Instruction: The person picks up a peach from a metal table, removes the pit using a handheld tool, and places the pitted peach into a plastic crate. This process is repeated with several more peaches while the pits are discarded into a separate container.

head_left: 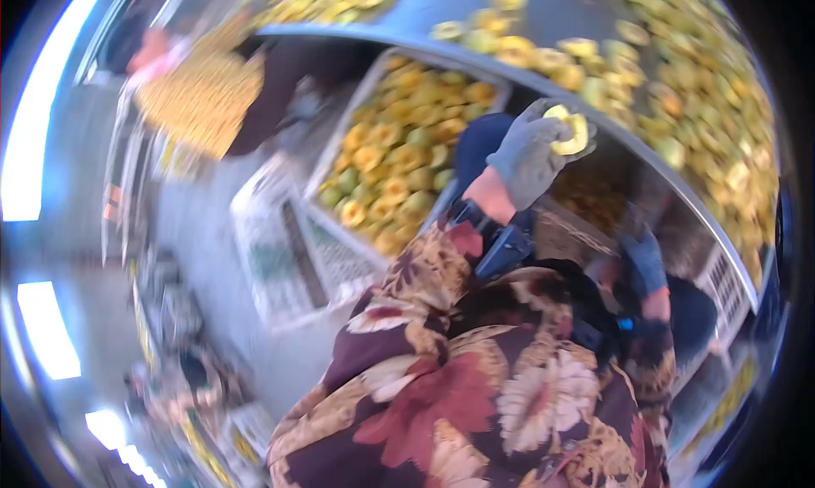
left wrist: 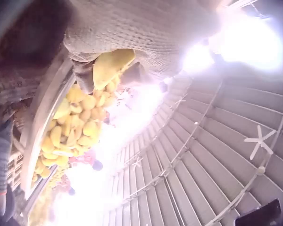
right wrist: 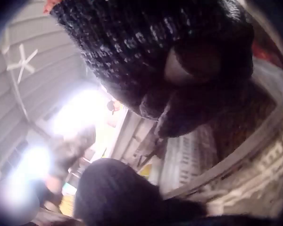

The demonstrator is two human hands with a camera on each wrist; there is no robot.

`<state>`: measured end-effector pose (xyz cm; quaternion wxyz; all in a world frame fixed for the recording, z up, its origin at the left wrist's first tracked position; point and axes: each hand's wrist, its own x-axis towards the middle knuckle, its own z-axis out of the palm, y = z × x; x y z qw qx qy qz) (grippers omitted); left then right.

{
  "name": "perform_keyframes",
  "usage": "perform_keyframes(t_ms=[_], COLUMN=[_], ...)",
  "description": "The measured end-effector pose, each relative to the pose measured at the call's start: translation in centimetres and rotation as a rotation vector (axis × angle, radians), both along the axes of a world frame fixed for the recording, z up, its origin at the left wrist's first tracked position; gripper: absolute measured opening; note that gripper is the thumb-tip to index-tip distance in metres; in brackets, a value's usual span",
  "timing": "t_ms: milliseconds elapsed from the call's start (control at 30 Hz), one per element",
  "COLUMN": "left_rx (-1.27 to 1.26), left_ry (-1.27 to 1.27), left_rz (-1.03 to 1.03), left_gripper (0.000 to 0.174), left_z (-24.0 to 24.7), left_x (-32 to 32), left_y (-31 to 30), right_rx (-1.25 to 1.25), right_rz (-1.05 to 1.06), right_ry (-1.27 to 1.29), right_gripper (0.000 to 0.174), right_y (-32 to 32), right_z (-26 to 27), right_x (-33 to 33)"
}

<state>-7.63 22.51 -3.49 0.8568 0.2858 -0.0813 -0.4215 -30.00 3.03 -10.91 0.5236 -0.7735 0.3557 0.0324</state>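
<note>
In the head view my gloved left hand is raised over the table's near edge and pinches a hollowed yellow fruit half, which looks like a peach. The left wrist view shows that fruit half between the gloved fingertips. Lower and to the right, my gloved right hand is near my lap, beside a container of darker bits. In the right wrist view, the curled fingers of the dark glove hold a smooth rounded thing; I cannot tell what it is.
Many fruit halves lie on the metal-edged table. A crate of fruit halves stands left of my left arm, with a white slotted crate beside it. Another person in a yellow garment is at the upper left.
</note>
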Motion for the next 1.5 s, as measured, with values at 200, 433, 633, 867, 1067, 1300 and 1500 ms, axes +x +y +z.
perform_keyframes(t_ms=[200,433,633,867,1067,1300,1500], left_rx=[0.489,1.039,1.197,1.661,1.874,1.887,1.555], left_ry=[-0.298,-0.093,-0.302,-0.760,-1.047,-1.348,-1.383], left_rz=[0.744,0.850,0.622,0.423,0.416,0.480,0.526], left_gripper=[0.033,0.038,0.040,0.033,0.032,0.060,0.044], left_z=[-2.9,-12.5,-16.3,-20.1,-18.5,-18.0,-9.4], left_x=[5.5,7.2,7.7,8.6,7.9,7.2,11.2], left_y=[18.9,35.5,31.2,30.6,29.2,30.5,23.0], right_rx=[-0.114,-0.343,-0.690,-0.417,-0.529,-0.539,-0.244], right_rz=[0.163,0.338,0.869,0.355,0.579,0.526,0.212], right_ry=[0.017,0.311,0.379,0.242,0.209,0.030,0.326], right_gripper=[0.037,0.034,0.031,0.032,0.032,0.033,0.038], right_y=[-1.4,1.8,-0.6,-0.5,-1.3,-1.7,0.8], right_z=[-8.1,-2.7,-6.3,-8.0,-10.7,-10.8,-0.4], right_x=[-1.9,-0.1,-1.4,-2.4,-2.9,-4.4,-0.3])
